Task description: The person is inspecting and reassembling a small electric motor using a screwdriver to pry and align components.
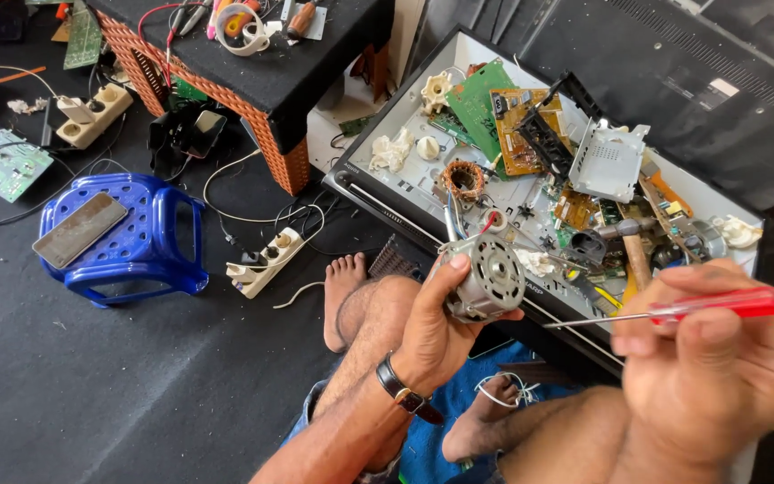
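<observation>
Left hand (432, 327) fingers closed round a small electric motor (486, 278), held above the knee; right hand (705, 358) fingers pinch a red-handled screwdriver (674, 311), tip just right of the motor. Steady the motor firmly before engaging. Beyond: parts tray (387, 121), blue stool (149, 242).

Dark grey carpeted floor (91, 394) in bright daylight. Overturned blue perforated plastic stool (127, 237) at left, near 2 white power strips (266, 262) trailing cables. Low woven orange wicker table with black top (270, 72) at upper middle. Large black flat panel (674, 81) at upper right.
</observation>
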